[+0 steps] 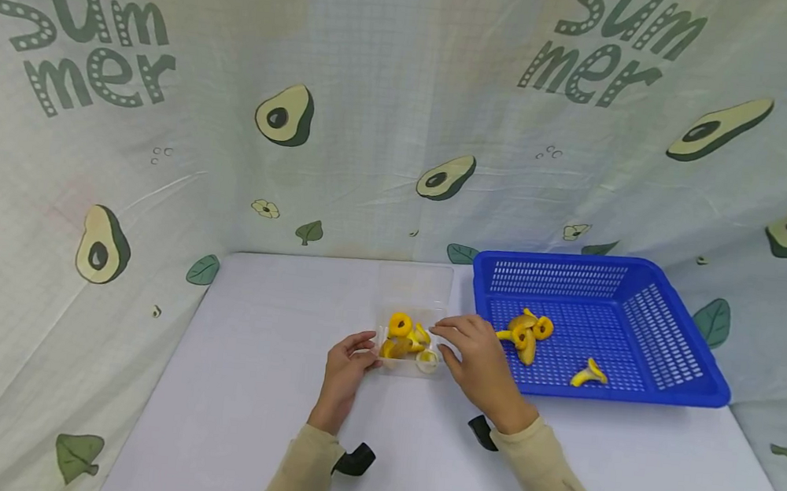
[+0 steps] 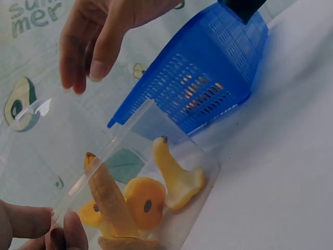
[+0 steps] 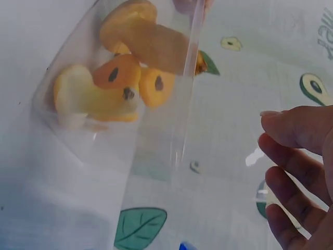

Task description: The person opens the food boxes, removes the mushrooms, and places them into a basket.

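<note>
Flanking clear box (image 1: 399, 368), both hands (image 1: 344, 375) (image 1: 480, 364)

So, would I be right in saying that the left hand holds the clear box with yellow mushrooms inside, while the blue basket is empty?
Not quite: the blue basket is not empty, as the head view shows yellow mushrooms in it. The left hand does hold the clear box with mushrooms inside.

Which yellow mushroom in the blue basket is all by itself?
The mushroom near the front edge of the blue basket; the others bunch together to its left.
</note>
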Motion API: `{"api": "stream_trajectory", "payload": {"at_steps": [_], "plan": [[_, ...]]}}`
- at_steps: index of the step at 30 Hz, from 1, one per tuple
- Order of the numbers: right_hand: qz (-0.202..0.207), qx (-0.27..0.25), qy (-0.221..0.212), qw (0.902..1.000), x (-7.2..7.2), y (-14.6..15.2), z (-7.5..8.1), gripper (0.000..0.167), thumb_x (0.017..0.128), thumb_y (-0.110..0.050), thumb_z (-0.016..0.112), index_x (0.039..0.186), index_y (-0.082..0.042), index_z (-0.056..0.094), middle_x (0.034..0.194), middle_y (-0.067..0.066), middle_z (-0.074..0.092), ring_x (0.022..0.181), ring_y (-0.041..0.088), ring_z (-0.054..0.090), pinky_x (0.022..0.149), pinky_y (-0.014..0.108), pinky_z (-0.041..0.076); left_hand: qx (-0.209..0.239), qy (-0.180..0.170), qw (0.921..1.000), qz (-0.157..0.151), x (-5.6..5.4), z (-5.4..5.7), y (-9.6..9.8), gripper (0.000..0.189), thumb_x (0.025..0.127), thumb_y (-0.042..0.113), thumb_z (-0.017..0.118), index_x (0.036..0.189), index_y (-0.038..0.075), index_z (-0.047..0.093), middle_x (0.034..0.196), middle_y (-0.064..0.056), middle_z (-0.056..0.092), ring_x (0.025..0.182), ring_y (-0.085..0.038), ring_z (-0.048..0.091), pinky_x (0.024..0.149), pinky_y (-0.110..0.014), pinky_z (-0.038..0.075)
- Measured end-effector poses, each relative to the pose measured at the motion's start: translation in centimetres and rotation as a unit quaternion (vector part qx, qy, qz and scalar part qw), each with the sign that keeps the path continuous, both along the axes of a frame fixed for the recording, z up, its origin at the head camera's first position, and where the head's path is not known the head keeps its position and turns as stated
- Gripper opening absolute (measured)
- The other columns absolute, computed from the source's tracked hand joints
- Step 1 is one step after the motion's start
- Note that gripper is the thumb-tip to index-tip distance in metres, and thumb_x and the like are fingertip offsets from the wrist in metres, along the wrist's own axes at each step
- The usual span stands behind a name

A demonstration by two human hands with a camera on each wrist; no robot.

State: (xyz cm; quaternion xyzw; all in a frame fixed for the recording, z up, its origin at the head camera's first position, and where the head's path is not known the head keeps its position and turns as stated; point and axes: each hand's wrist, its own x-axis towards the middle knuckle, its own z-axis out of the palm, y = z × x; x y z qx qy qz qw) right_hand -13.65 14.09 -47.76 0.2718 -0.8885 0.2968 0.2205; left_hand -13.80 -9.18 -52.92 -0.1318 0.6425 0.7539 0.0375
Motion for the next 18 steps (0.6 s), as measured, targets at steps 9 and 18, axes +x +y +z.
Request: {"api": "stream_trajectory", "payload": {"at_steps": [9, 18], "plan": [[0.029, 0.034, -0.035, 0.9984, -1.2, -2.3, -0.6, 0.033, 0.08, 0.001, 0.09, 0.11, -0.009, 0.081, 0.112, 0.005, 0.076, 0.108, 0.026, 0.064, 0.1, 0.048, 0.056, 0.003, 0.009, 1.0, 0.003, 0.0, -0.1, 0.0, 0.037, 0.097, -0.011, 0.063, 0.133, -0.017, 0.059, 0.107, -0.014, 0.058, 0.082, -0.013, 0.061, 0.074, -0.021, 0.063], [0.046, 0.068, -0.061, 0.9948, -2.3, -3.5, -1.3, 0.023, 0.084, -0.006, 0.089, 0.106, -0.01, 0.082, 0.107, 0.003, 0.077, 0.104, 0.025, 0.064, 0.097, 0.046, 0.055, 0.001, -0.01, 0.9999, 0.003, 0.0, 0.1, 0.0, 0.038, 0.099, -0.01, 0.064, 0.136, -0.016, 0.058, 0.111, -0.015, 0.058, 0.081, -0.013, 0.061, 0.074, -0.021, 0.062]]}}
